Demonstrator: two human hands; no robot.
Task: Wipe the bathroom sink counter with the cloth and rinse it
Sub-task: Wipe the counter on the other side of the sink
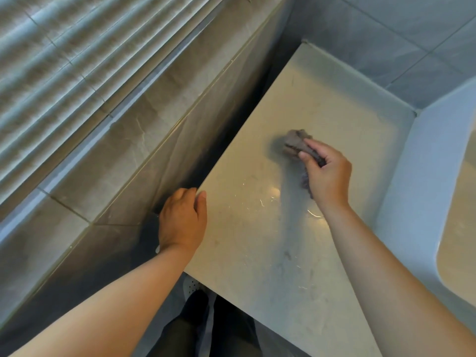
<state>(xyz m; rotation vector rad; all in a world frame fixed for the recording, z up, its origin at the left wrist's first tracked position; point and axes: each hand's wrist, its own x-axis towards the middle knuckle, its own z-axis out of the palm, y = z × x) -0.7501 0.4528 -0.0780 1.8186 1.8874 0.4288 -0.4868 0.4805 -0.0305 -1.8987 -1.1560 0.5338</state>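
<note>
The right hand [327, 173] has the grey cloth [296, 144] bunched up under its fingers, grip closed around it, thumb on the near side, and the wad is pressed flat against the pale stone surface [322, 99] a little past the middle, toward the back wall. Bunching it like that probably gives a thick pad to bear down on, and a tail of fabric hangs loose below the palm. Over on the other side, the left hand [183, 220] holds nothing; it is curled over the surface's left edge, fingers wrapped down the side and thumb on top, which looks like a brace so the person can lean in and reach the far corner. Between the two hands a wet sheen and thin bright streaks catch the light, while the near stretch shows dull smudges and specks, so by the look of it there is wiping left to do there. To the right, the white basin [401, 191] rises above the surface, its bowl just showing at the frame edge; no tap is in view, so the rinse appears some way off. Grey tiled walls [386, 34] close in the back corner, and a tiled ledge [123, 140] runs along the left.
</note>
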